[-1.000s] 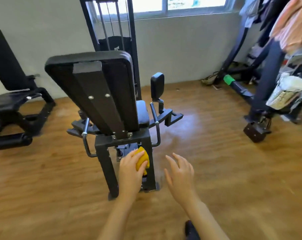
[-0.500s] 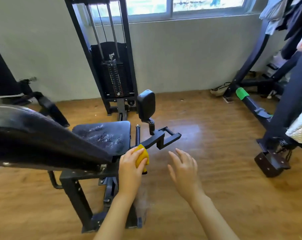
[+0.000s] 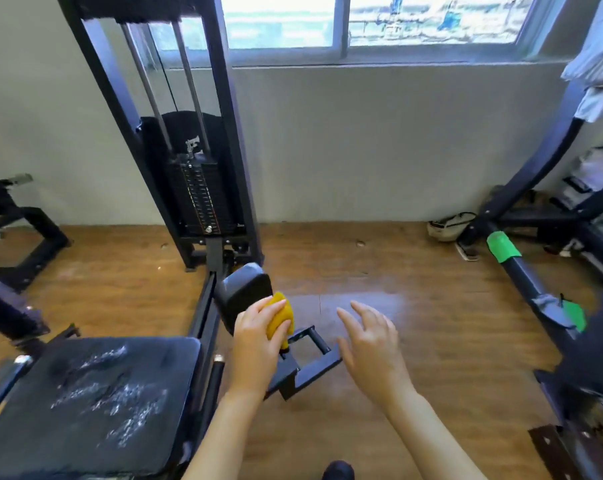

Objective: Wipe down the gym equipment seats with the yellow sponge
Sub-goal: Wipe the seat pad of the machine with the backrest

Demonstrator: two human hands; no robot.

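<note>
My left hand (image 3: 256, 344) grips a folded yellow sponge (image 3: 280, 317) in the air, just right of the machine's small black side pad (image 3: 242, 296). The black seat (image 3: 88, 400) of the machine lies at the lower left, its cracked surface showing white scuffed patches. The hand with the sponge hovers past the seat's right edge, above a black metal foot bracket (image 3: 310, 358). My right hand (image 3: 372, 344) floats open over the wooden floor, fingers spread, touching nothing.
The weight stack tower (image 3: 196, 188) stands behind the seat against the grey wall. Another black bench frame (image 3: 19, 230) is at the far left. A dark machine with green tape (image 3: 502, 247) and hung clothes fills the right side. Wooden floor (image 3: 414, 323) lies between.
The view has moved from behind the backrest to over the seat. My left hand with the sponge now sits beside the side pad; the right hand stays open alongside.
</note>
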